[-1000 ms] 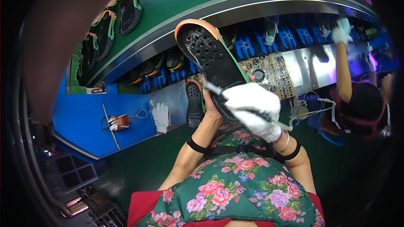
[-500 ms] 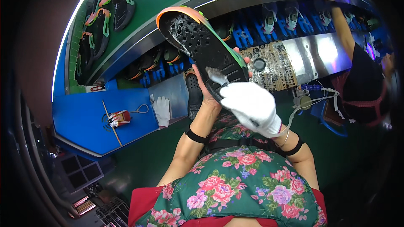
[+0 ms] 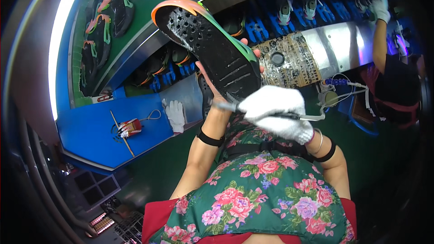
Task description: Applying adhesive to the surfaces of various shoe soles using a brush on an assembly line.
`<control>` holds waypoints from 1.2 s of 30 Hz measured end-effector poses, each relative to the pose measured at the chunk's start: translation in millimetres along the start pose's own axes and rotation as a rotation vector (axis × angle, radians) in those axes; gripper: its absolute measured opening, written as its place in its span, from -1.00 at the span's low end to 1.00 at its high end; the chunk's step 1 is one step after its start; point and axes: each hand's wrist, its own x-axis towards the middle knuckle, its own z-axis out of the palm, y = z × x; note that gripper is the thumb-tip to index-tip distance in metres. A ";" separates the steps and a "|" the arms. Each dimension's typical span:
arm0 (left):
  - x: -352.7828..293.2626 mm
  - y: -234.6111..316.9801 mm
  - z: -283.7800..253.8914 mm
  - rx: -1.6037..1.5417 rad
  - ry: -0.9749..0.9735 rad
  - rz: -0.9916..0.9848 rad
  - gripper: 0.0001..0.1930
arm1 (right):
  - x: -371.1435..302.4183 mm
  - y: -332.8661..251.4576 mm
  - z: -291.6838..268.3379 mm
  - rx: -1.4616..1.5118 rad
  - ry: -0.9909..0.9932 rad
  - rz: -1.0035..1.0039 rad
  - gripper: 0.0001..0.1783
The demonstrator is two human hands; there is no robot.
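Note:
My left hand (image 3: 217, 93), bare, grips a black shoe sole (image 3: 221, 61) from below, thumb on one edge and fingertips on the other. The sole has an orange-to-green raised rim, round holes at its far end and grooves nearer me. Wet-looking shiny streaks lie around the holes and along the grooves. In a white knit glove, my right hand (image 3: 278, 108) is closed around a brush (image 3: 229, 106) with a dark handle and pale tubing at its rear. The blurred brush tip is by the sole's near end, over my left wrist; contact cannot be told.
Several similar soles (image 3: 101, 36) lie on the upper left shelf. A blue side table (image 3: 90, 131) bears a thin stick and a small red pack; a white glove (image 3: 174, 115) lies beside it. Shoes on blue holders (image 3: 257, 30) line the back. A co-worker's gloved hand (image 3: 379, 7) reaches in at right.
The brush has come off the grooves toward the sole's near end as my right hand turned. The sole has shifted slightly left in view. A co-worker's gloved hand has come into sight.

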 end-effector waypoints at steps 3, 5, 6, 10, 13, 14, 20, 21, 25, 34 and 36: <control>2.6 4.2 -6.2 0.083 -0.026 -0.037 0.27 | 0.3 -1.7 -3.6 -0.316 0.058 -0.076 -0.78; 3.4 0.4 -0.3 0.016 0.039 -0.014 0.26 | -5.9 -1.8 2.2 -0.451 -0.057 -0.199 -0.69; 3.2 0.7 -1.8 0.014 0.044 -0.015 0.26 | -8.6 -2.5 6.2 -0.338 -0.035 -0.154 -0.74; -3.0 12.3 -20.6 0.071 0.064 -0.055 0.23 | -4.1 1.0 -11.9 -0.034 -0.049 -0.026 -0.80; -0.3 11.9 -20.5 0.144 -0.059 -0.132 0.16 | -8.7 8.4 -9.5 -0.398 -0.004 -0.182 -0.72; 2.1 14.3 -22.8 0.144 -0.058 -0.126 0.16 | -12.2 5.3 -9.6 -0.494 -0.126 -0.221 -0.71; 0.2 17.2 -23.9 0.183 -0.060 -0.257 0.17 | -7.9 5.3 -18.0 0.123 -0.136 0.100 -0.84; -1.5 17.0 -20.0 0.239 -0.047 -0.268 0.21 | -5.9 5.8 -20.2 -0.027 -0.102 0.015 -0.83; 3.6 19.4 -19.3 0.227 -0.012 -0.347 0.19 | -13.6 3.8 -13.6 -0.396 -0.144 -0.171 -0.71; -2.2 34.6 -25.9 0.292 0.079 -0.498 0.16 | -9.6 -6.8 -20.3 -0.347 -0.107 -0.140 -0.75; 0.6 38.7 -24.1 0.506 0.279 -0.481 0.07 | -13.5 -5.3 -25.7 -0.475 -0.308 -0.226 -0.69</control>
